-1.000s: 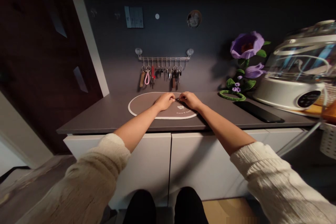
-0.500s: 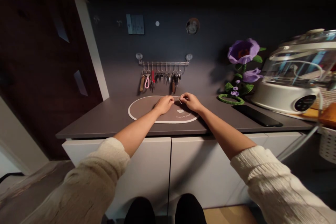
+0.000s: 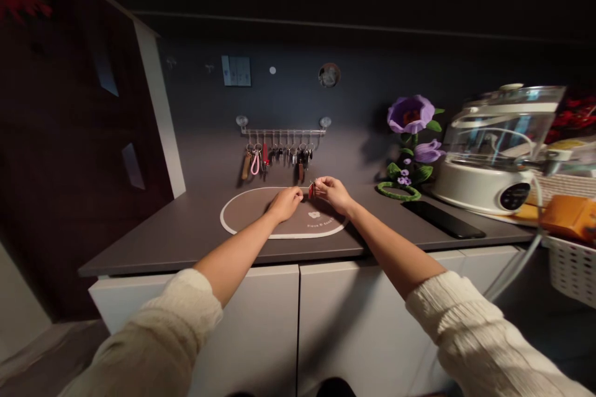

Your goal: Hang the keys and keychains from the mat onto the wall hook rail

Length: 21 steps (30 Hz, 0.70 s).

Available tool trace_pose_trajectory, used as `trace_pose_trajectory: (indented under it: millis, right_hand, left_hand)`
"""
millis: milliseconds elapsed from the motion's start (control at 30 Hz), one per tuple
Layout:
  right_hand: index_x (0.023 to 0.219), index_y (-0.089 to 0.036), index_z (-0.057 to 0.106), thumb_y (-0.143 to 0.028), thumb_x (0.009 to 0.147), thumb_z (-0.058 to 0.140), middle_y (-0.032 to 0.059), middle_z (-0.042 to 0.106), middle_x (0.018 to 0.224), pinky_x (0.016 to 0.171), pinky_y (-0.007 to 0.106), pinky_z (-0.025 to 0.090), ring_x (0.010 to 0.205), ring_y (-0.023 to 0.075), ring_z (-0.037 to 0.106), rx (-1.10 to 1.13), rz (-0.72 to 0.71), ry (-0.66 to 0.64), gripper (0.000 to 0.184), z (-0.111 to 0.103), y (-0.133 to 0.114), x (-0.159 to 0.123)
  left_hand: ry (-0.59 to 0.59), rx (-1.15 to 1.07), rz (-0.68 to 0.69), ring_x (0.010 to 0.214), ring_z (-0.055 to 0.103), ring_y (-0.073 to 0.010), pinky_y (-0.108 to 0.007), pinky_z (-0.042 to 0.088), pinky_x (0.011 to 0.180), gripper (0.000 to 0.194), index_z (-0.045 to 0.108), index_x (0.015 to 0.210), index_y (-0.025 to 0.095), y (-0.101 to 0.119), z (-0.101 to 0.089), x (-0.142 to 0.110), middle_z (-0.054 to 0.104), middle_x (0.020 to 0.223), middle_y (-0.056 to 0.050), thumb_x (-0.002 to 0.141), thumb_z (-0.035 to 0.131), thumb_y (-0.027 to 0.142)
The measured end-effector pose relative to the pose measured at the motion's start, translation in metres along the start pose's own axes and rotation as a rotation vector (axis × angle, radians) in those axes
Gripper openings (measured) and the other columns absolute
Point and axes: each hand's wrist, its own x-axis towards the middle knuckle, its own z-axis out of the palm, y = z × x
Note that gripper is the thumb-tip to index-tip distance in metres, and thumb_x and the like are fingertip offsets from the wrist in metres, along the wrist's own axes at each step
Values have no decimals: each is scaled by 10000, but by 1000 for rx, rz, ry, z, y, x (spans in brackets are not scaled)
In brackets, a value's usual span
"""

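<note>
Over the brown oval mat [image 3: 251,214] with its white edge, both hands work close together. My right hand [image 3: 335,193] pinches a small red tag [image 3: 311,190] with a thin metal bit by it; its exact kind is too small to tell. Just left of it, my left hand [image 3: 285,203] has its fingers closed, and a tiny dark thing shows by the fingertips. Behind them, several keys and key rings [image 3: 280,154] hang from a clear hook rail [image 3: 284,132] on the wall, among them a pink loop [image 3: 255,162], a brown strap [image 3: 246,165] and a red fob [image 3: 265,154].
A black phone [image 3: 442,219] lies on the counter [image 3: 158,232] at the right. Behind it stand purple fabric flowers [image 3: 410,115] on a green ring base and a white appliance with a clear top [image 3: 479,186]. A white perforated basket [image 3: 572,268] hangs beyond the counter's right end.
The head view has tilted up and shifted a little. In my right hand the red tag now shows, where a thin metal piece showed before. Both hands stay close together over the mat.
</note>
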Motion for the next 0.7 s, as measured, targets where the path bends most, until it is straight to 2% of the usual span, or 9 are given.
trace_pose_trajectory:
  millis: [133,267,433,567,700]
  right_hand:
    - [676,-166,520,-400,606,687,-3,570,638,613,249,445,589,100,546,67,37,25,296,0,-8,1]
    - [672,-164,517,-390,583,706,13,583,697,637,273,471,645,110,550,119,-1,48,307,-2,-15,8]
    - [675,-165,495,-369,574,705,1,559,674,620,271,478,610,91,513,135,-23,100,311,-5,-23,26]
    - [655,-162,479,-302,627,658,-13,529,635,584,247,467,564,71,478,128,-42,150,230,-9,-35,46]
    - [670,-160,489,-217,680,580,-7,552,646,565,243,459,561,79,501,146,-30,231,108,-13,-50,66]
  left_hand:
    - [2,-23,-20,721,517,-132,-244,388,685,149,576,786,181,-1,1,1,601,793,-26,790,427,184]
    - [5,-44,-24,723,515,-130,-241,389,684,150,571,772,177,-5,5,3,595,781,-23,784,422,181]
    - [-2,-102,-44,723,515,-123,-234,393,682,152,563,796,173,-8,8,3,587,775,-16,777,412,179]
    - [-8,-116,-49,723,518,-123,-236,397,688,147,558,798,174,-9,9,4,585,775,-17,781,416,209]
    - [-19,-130,-62,688,518,-119,-229,397,661,145,555,794,174,-10,10,4,584,744,-14,787,421,230]
